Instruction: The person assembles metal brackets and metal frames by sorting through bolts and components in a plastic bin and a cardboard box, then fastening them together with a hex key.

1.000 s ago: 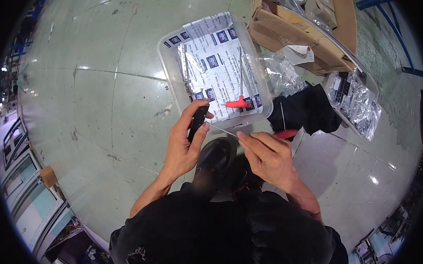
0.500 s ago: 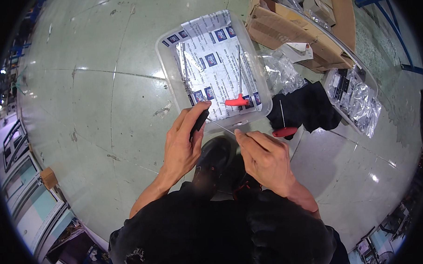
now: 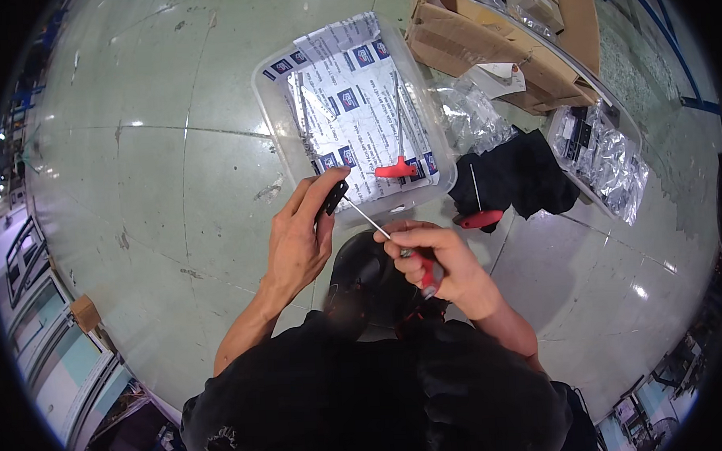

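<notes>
The small black part (image 3: pixel 336 197) is held just off the near edge of the clear plastic tub (image 3: pixel 445 184), pinched between the thumb and bent fingers of the left hand (image 3: pixel 294 236); the right hand (image 3: pixel 448 264) is curled around a red-and-grey driver (image 3: pixel 428 272), its thin shaft running up to the part (whether the tip sits in a hole, I cannot tell). Half a second ago the right hand showed its back and hid the handle; now it has rolled over, the handle shows beneath the fingers, and the black part is tilted so that holes show in its face. The tub stands on a scuffed, pale green floor (image 3: pixel 178 216) marked by joint lines, with shelving and panels far off to its left. In the tub, printed paper (image 3: pixel 358 130) lines the bottom, with a red T-handled tool (image 3: pixel 396 169) at the right and pale strips (image 3: pixel 301 108) at the left. Right of the tub lie clear bags (image 3: pixel 472 114), a black cloth (image 3: pixel 538 171) with a red-handled tool (image 3: pixel 482 219) against it, and, farther out, a tray of bagged parts (image 3: pixel 614 177); an open cardboard box (image 3: pixel 482 50) holding bags and small cartons stands beyond the clear bags.
</notes>
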{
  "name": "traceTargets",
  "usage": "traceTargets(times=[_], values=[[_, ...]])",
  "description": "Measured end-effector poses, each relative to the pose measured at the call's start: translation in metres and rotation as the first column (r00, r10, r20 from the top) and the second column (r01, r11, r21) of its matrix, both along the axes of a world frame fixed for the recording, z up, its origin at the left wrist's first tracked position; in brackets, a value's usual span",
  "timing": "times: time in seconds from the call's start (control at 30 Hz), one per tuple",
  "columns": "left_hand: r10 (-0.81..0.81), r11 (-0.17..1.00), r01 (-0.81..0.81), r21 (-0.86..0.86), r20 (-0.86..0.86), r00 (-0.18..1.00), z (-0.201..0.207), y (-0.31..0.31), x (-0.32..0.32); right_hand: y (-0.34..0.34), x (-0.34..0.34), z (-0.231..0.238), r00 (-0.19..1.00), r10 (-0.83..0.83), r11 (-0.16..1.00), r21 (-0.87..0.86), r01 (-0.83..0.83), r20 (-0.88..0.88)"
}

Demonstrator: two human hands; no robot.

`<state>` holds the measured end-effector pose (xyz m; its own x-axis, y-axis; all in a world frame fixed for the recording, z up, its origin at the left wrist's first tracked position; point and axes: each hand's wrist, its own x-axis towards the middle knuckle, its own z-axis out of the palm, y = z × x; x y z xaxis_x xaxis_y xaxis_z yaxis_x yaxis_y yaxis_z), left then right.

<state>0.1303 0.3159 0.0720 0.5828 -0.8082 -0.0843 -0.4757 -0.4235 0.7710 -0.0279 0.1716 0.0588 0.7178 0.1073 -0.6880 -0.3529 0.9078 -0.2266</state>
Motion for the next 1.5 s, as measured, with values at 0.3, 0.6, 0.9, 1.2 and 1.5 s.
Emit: traceTargets(times=[0.3, 0.6, 0.9, 1.2, 1.5], values=[[0.001, 1.000, 0.000, 0.011, -0.088, 0.996, -0.012, 0.001, -0.005, 0.006, -0.002, 0.012, 0.994, -0.050, 0.996, 0.069, 0.057, -0.097], [0.067, 0.991, -0.082, -0.108, -0.135, 0.989, -0.032, 0.003, -0.007, 0.013, 0.001, 0.021, 0.958, -0.217, 0.878, 0.392, 0.275, -0.186], [0.093, 0.990, -0.122, -0.066, -0.338, 0.937, -0.024, 0.002, -0.015, 0.007, 0.007, 0.036, 0.941, 0.311, 0.151, -0.985, 0.087, 0.131], [0.182, 0.956, -0.293, -0.013, -0.757, 0.627, -0.005, 0.003, -0.005, -0.003, -0.017, 0.034, 0.990, 0.144, -0.174, -0.985, 0.015, -0.010], [0.159, 0.950, -0.309, -0.049, -0.774, 0.613, 0.010, 0.000, -0.007, -0.004, 0.004, 0.041, 0.950, 0.213, -0.181, -0.946, 0.268, 0.228]])
